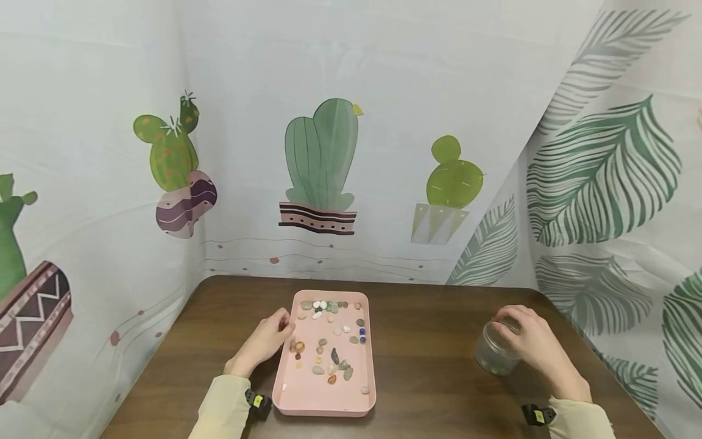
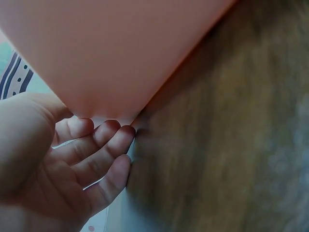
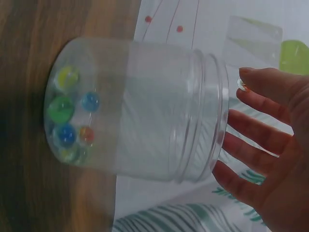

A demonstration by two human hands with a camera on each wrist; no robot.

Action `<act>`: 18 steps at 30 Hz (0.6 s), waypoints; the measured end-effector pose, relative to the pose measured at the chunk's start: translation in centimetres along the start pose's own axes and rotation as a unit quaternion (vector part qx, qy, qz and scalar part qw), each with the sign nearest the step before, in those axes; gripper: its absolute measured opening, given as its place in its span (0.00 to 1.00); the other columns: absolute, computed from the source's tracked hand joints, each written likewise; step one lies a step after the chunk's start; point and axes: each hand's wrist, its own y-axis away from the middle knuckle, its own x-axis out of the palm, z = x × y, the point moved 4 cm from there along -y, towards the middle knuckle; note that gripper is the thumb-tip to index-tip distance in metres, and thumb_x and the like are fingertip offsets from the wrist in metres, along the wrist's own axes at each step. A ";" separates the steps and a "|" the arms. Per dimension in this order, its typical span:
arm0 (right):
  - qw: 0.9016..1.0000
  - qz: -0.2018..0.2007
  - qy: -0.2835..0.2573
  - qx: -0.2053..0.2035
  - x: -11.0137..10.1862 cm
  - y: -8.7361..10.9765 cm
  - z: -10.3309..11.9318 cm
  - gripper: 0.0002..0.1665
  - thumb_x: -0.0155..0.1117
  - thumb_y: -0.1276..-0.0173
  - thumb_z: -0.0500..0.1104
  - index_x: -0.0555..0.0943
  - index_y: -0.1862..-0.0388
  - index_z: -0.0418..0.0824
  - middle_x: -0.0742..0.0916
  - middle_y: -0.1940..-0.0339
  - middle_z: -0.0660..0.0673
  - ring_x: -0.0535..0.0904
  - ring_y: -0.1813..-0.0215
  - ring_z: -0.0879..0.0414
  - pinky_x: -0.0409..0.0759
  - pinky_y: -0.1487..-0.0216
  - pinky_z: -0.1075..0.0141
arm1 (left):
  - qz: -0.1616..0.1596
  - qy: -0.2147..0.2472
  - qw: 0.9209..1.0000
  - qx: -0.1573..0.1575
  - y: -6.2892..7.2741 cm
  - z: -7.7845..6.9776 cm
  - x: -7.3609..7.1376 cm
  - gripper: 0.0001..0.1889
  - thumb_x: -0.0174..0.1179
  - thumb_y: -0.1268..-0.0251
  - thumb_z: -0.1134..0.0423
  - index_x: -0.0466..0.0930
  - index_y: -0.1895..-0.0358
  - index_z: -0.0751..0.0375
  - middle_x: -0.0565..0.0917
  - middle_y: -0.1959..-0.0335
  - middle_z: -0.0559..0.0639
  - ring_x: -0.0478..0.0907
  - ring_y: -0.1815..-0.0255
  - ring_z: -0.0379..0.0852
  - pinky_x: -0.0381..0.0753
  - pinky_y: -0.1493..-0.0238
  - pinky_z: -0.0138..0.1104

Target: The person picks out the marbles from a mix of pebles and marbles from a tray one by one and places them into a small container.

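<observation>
A pink tray (image 1: 320,399) holds many small stones and beads. My left hand (image 1: 263,341) is at its left side; in the left wrist view the fingertips (image 2: 123,137) meet the tray's wall (image 2: 120,58) and the thumb passes behind its edge. At the right stands a clear jar (image 1: 488,353) with several coloured marbles at its bottom, such as a green marble (image 3: 61,109). Above its mouth, my right hand (image 1: 523,335) pinches a small clear marble with orange (image 3: 242,85) between thumb and forefinger. The other fingers are by the jar's rim (image 3: 221,116).
Tray and jar stand on a dark brown wooden table (image 1: 422,353), well apart. White cloth (image 1: 395,122) printed with cacti and leaves hangs behind and at both sides. In the tray, stones (image 1: 334,366) lie in loose clusters, with blue beads (image 1: 362,335) near the right wall.
</observation>
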 end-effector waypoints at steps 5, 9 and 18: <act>1.000 0.011 -0.001 0.016 -0.2 0.4 -1.0 0.09 0.73 0.42 0.38 0.81 0.65 0.44 0.83 0.58 0.42 0.78 0.54 0.39 0.73 0.58 0.44 | -0.001 0.000 1.000 0.005 0.1 -0.2 -0.1 0.07 0.57 0.30 0.64 0.69 0.67 0.55 0.69 0.79 0.45 0.69 0.76 0.42 0.65 0.76 0.33; 0.999 0.026 0.001 0.023 0.1 0.6 -1.5 0.09 0.73 0.41 0.39 0.81 0.64 0.43 0.83 0.58 0.41 0.79 0.54 0.39 0.73 0.58 0.43 | -0.003 -0.005 1.000 0.003 0.0 -0.1 -0.1 0.07 0.57 0.30 0.64 0.69 0.67 0.54 0.70 0.79 0.45 0.69 0.76 0.41 0.65 0.76 0.33; 0.997 0.058 0.004 0.046 1.2 1.1 -2.5 0.09 0.74 0.42 0.40 0.80 0.68 0.46 0.83 0.57 0.38 0.78 0.56 0.37 0.73 0.59 0.42 | -0.003 -0.005 1.000 0.002 0.1 -0.1 0.0 0.08 0.57 0.30 0.64 0.68 0.67 0.54 0.69 0.79 0.45 0.69 0.76 0.41 0.65 0.76 0.33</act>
